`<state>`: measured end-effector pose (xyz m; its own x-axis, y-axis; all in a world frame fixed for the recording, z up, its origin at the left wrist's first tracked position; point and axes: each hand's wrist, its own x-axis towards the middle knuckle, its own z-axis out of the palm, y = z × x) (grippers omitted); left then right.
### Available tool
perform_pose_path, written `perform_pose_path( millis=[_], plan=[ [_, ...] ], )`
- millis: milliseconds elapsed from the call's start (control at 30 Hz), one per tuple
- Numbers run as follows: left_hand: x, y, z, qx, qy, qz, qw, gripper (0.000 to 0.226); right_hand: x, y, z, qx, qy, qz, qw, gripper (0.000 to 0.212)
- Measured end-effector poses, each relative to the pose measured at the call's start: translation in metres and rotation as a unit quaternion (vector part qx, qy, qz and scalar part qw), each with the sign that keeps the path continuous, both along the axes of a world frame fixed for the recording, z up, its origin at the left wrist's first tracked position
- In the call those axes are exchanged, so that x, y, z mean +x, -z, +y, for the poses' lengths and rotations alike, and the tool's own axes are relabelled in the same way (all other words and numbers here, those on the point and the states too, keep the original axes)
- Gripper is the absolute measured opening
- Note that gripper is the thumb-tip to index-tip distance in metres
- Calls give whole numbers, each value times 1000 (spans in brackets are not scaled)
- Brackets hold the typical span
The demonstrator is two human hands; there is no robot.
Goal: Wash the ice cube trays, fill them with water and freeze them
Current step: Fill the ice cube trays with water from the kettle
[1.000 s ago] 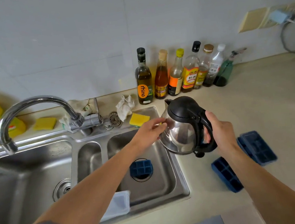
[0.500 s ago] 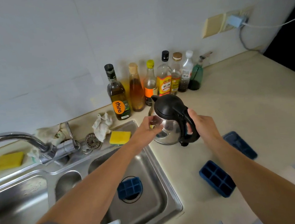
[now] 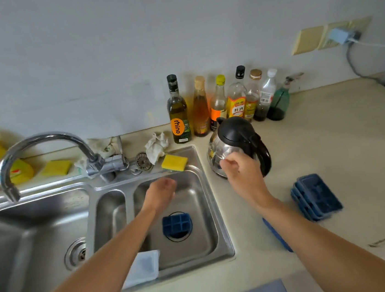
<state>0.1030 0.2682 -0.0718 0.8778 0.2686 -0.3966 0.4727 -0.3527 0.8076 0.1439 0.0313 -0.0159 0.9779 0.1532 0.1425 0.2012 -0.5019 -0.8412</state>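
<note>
Left grip [image 3: 161, 192] loosely curled, empty, over sink [image 3: 219, 217]; right grip [image 3: 240, 171] loosely curled, empty, before kettle [image 3: 233, 131] on tabletop [image 3: 331, 149].

Soft, even light is cast; glare is seen on the sink [image 3: 212, 215] beneath the left fingers [image 3: 168, 184]; edges are bowed, forearms [image 3: 104, 264] slightly blurred.

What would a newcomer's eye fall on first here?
The kettle on the counter beside the sink, with the right hand just in front of it. Then a blue tray at the bottom of the right basin, and stacked blue trays on the counter further right.
</note>
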Motion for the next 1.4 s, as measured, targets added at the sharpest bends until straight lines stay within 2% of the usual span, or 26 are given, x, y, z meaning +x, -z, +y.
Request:
perform_pose_path(
  millis=[67, 233, 333, 433, 500, 600, 767, 833, 900, 1000, 1200, 1300, 1400],
  plan=[
    [-36, 1, 17, 70, -29, 13, 997, 17, -20, 12, 19, -7, -77, 75, 994, 17],
    [-131, 15, 54, 163, -89, 81, 979, 20, -79, 60, 69, -44, -170, 222, 959, 16],
    [-173, 24, 68, 161, -136, 119, 970, 20, -109, 91, 93, -83, -227, 280, 929, 18],
    [-198, 33, 72, 165, -141, 138, 966, 22, -128, 115, 109, -103, -260, 332, 901, 31],
    [-208, 39, 72, 160, -143, 138, 967, 22, -136, 127, 120, -130, -275, 335, 892, 24],
    [-214, 50, 73, 152, -138, 142, 968, 24, -141, 140, 136, -161, -276, 332, 888, 30],
    [-215, 63, 75, 156, -125, 137, 970, 27, -147, 148, 149, -213, -275, 303, 887, 27],
    [-216, 64, 77, 168, -130, 129, 969, 16, -149, 145, 153, -217, -265, 297, 891, 32],
    [-216, 62, 80, 179, -147, 120, 965, 17, -148, 142, 155, -218, -256, 292, 895, 33],
    [-208, 59, 87, 187, -162, 103, 963, 21, -140, 134, 155, -182, -226, 285, 914, 22],
    [-146, 57, 79, 142, -79, 92, 982, 37, -99, 127, 135, -136, -130, 289, 939, 10],
    [-104, 66, 69, 137, -17, 75, 988, 25, -76, 133, 117, -154, -88, 279, 944, 11],
    [-66, 82, 61, 132, 33, 85, 987, 33, -56, 148, 105, -187, -58, 273, 942, 12]
  ],
)
